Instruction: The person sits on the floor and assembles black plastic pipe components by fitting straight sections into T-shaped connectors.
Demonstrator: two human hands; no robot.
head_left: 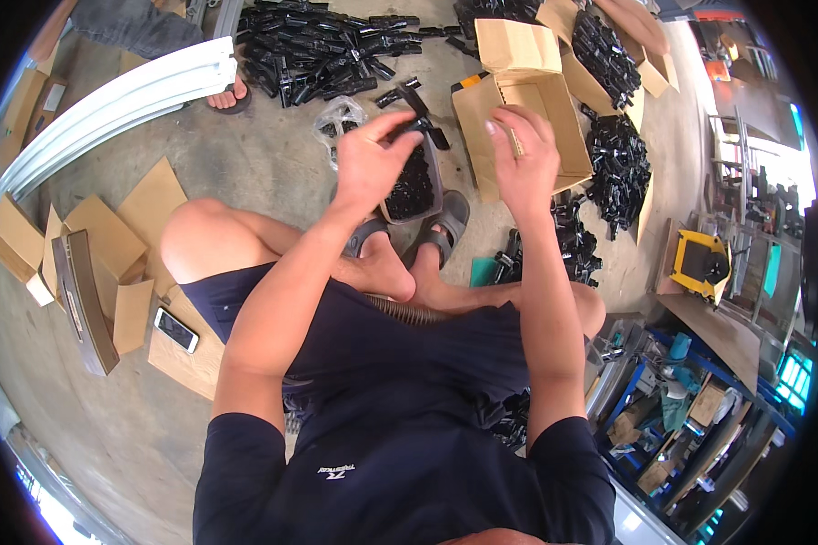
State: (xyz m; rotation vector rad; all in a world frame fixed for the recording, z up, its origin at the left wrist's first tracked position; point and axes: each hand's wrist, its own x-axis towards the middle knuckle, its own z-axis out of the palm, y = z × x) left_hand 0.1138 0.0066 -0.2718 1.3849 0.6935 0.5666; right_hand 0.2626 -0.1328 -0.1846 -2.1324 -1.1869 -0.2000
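My left hand (pixel 373 163) pinches a black plastic part (pixel 420 116), long and branched, above a tub. The clear-walled tub (pixel 438 193) stands between my feet and holds many small black pieces (pixel 411 189). My right hand (pixel 527 163) is raised in front of an open cardboard box (pixel 563 118), its fingers curled toward the thumb. A small pale bit shows between those fingers, too small to name. Beside the tub lies a crumpled clear plastic bag (pixel 341 116).
Piles of black parts (pixel 309 50) lie ahead, with another heap (pixel 618 168) at right. Long white profiles (pixel 127 104) stretch across the upper left. Opened cartons (pixel 104 232) and a phone (pixel 176 330) are at left. A yellow-framed item (pixel 700 263) stands right. Other people sit at the top.
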